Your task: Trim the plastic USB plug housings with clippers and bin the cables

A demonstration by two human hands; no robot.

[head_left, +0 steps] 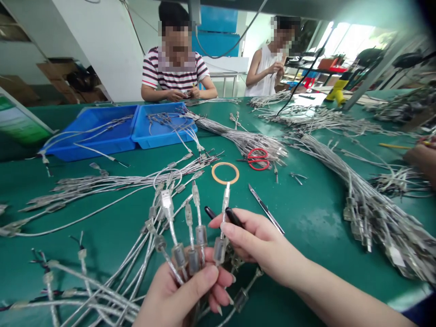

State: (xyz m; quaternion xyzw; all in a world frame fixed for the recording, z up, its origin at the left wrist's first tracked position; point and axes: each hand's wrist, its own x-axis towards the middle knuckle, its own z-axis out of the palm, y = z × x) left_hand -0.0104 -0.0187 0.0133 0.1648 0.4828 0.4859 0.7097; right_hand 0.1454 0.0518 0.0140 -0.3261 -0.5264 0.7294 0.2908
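My left hand grips a bunch of translucent USB cables near their ferrite beads, connector ends pointing up. My right hand pinches one cable of that bunch between thumb and forefinger and also holds a black-handled tool against the palm. More loose cables fan out to the left over the green table.
A tape ring, red scissors and metal tweezers lie ahead. Two blue trays stand at the back left. A thick cable bundle runs along the right. Two people sit across the table; another hand shows at the right.
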